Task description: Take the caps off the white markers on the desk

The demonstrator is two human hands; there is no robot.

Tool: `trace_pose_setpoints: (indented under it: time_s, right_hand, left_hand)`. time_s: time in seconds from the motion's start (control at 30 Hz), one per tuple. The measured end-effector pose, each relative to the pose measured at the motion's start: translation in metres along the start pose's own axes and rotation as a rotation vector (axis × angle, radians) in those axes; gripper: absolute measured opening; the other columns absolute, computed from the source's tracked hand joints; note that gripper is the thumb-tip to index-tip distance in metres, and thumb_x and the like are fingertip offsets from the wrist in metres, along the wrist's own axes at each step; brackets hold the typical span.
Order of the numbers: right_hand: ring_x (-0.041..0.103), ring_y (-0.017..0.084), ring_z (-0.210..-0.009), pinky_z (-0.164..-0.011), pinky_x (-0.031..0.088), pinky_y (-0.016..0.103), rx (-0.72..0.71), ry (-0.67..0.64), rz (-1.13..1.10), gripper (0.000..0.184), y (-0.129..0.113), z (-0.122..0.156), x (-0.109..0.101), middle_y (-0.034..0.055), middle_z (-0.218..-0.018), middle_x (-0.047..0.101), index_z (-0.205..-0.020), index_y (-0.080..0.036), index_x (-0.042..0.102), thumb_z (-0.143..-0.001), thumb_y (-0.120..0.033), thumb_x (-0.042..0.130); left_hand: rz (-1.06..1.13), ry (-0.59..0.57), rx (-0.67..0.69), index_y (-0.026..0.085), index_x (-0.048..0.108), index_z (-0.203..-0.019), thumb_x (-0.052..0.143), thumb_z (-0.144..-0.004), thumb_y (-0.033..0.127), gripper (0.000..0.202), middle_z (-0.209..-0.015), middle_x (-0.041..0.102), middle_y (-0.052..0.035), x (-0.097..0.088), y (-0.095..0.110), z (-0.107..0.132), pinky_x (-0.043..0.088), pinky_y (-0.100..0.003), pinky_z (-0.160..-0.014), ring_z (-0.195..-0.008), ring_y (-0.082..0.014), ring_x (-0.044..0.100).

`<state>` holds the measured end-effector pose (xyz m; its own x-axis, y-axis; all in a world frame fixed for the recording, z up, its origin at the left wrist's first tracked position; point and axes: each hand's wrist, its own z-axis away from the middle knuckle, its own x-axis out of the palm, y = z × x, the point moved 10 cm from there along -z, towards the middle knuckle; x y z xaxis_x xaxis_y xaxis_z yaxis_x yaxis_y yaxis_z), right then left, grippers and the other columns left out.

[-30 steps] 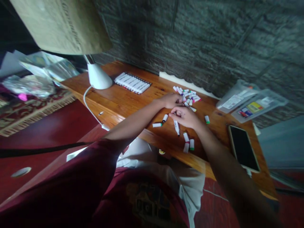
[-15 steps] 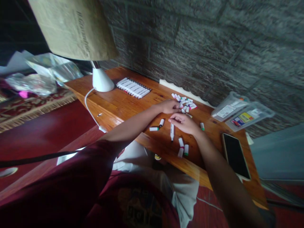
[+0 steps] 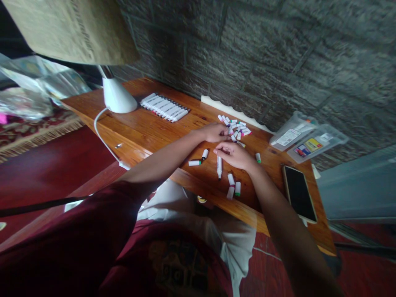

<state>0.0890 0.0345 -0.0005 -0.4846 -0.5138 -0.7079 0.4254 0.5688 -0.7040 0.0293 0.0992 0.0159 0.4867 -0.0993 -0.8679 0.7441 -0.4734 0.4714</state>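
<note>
My left hand (image 3: 214, 133) rests on the desk with its fingers curled at the near edge of a loose pile of white marker caps (image 3: 240, 126) with coloured ends. A cap shows at its fingertips, partly covered by them. Just nearer to me, my right hand (image 3: 236, 156) is closed, thumb and fingers together over the upper end of a white marker (image 3: 219, 168). The marker's dark end points towards me; its other end is hidden under the fingers. A green-ended cap (image 3: 194, 163) and a black-ended cap (image 3: 204, 154) lie left of the marker.
A row of white markers (image 3: 165, 108) lies beside the lamp base (image 3: 119, 97). Three caps (image 3: 230, 192) sit near the front edge. Clear plastic cases (image 3: 317, 144) stand at the back right, with a phone (image 3: 299, 194) nearer me. A stone wall backs the wooden desk (image 3: 154, 136).
My view has shifted a little, so the whole scene sits slightly further left and up. Both hands keep nearly the same places beside the caps and the marker.
</note>
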Motion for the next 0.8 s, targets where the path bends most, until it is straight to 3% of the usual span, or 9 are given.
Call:
trace_pose_setpoints:
  time_s: [0.3, 0.57, 0.73, 0.8]
  right_hand:
    - [0.049, 0.009, -0.064, -0.061, 0.034, 0.023, -0.005, 0.014, 0.035, 0.033, -0.004, 0.002, -0.003, 0.002, -0.073, 0.061, -0.094, -0.014, 0.069, -0.093, -0.045, 0.055]
    - [0.043, 0.007, -0.057, -0.055, 0.027, 0.023, -0.014, 0.02, 0.053, 0.025, -0.007, 0.003, -0.002, -0.0007, -0.065, 0.056, -0.093, -0.013, 0.068, -0.094, -0.036, 0.058]
    - [0.039, 0.005, -0.057, -0.057, 0.028, 0.021, -0.024, 0.069, 0.188, 0.021, -0.021, 0.001, -0.013, -0.0026, -0.061, 0.049, -0.093, -0.011, 0.07, -0.094, -0.031, 0.062]
    - [0.041, 0.004, -0.06, -0.061, 0.031, 0.02, 0.059, 0.04, 0.302, 0.026, -0.024, 0.0, -0.017, -0.0029, -0.063, 0.047, -0.099, -0.009, 0.072, -0.095, -0.032, 0.06]
  left_hand:
    - [-0.032, 0.016, 0.015, 0.013, 0.068, -0.08, 0.056, -0.088, 0.045, 0.035, -0.068, 0.063, -0.0008, 0.0, 0.002, -0.002, 0.025, -0.024, -0.06, -0.059, -0.0083, 0.041]
    - [-0.101, 0.003, -0.003, 0.012, 0.071, -0.089, 0.061, -0.089, 0.042, 0.031, -0.079, 0.068, -0.0009, 0.001, 0.005, -0.001, 0.029, -0.022, -0.063, -0.065, -0.0082, 0.049]
    - [-0.185, -0.067, -0.014, 0.006, 0.071, -0.109, 0.061, -0.094, 0.024, 0.026, -0.088, 0.066, -0.0002, -0.005, 0.014, 0.003, 0.034, -0.016, -0.074, -0.074, -0.0038, 0.05]
    - [-0.171, -0.105, -0.012, 0.002, 0.07, -0.115, 0.062, -0.091, 0.016, 0.029, -0.084, 0.059, 0.0016, -0.004, 0.011, 0.003, 0.036, -0.019, -0.085, -0.084, -0.0061, 0.057]
